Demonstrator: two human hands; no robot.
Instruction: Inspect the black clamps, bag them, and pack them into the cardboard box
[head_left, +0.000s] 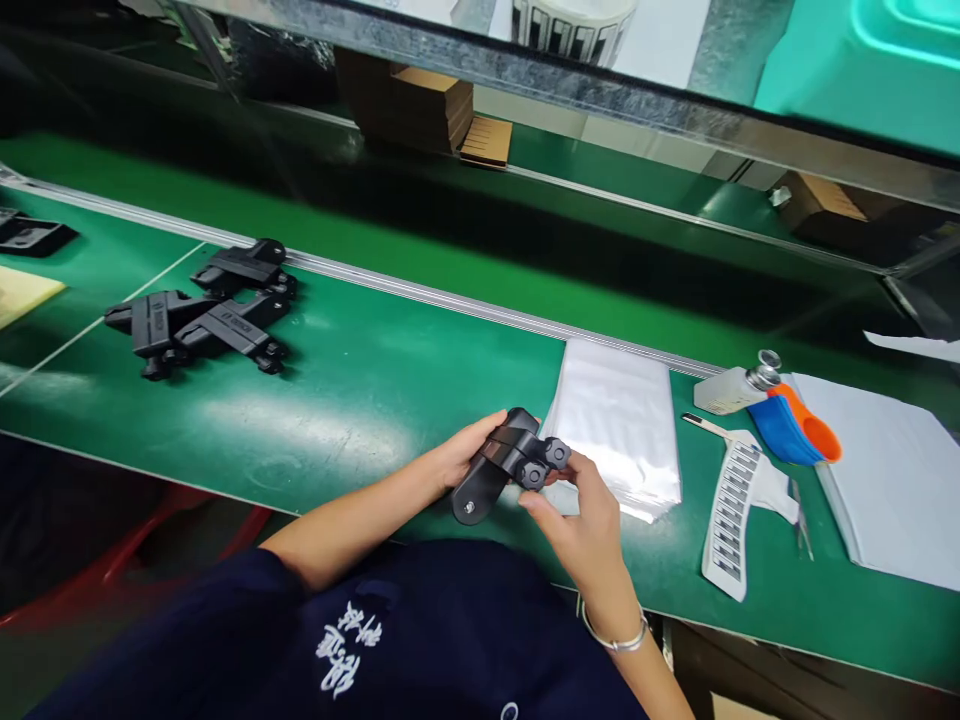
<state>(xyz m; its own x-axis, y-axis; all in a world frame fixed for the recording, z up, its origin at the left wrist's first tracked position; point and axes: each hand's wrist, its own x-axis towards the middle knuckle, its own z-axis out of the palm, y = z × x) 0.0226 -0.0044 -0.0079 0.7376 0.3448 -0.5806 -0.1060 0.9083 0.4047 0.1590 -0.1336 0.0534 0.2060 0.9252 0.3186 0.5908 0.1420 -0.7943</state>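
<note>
Between my hands, just above the near part of the green bench, is a black plastic bracket (496,462) with two round knobs on its right side. My left hand (466,447) is closed around its back and left edge; part of those fingers is hidden behind it. My right hand (581,508) grips the knob end, thumb below and fingers behind the knobs. A stack of clear plastic bags (619,425) lies right behind my right hand. Several similar black brackets (217,315) are piled at the left of the bench.
On the right lie a strip of printed labels (731,520), tweezers (801,520), a white pump bottle (731,388), a blue-and-orange tape holder (795,425) and white sheets (892,480). A metal shelf edge (450,55) crosses overhead, bearing a label roll (574,28) and a teal tray (870,70).
</note>
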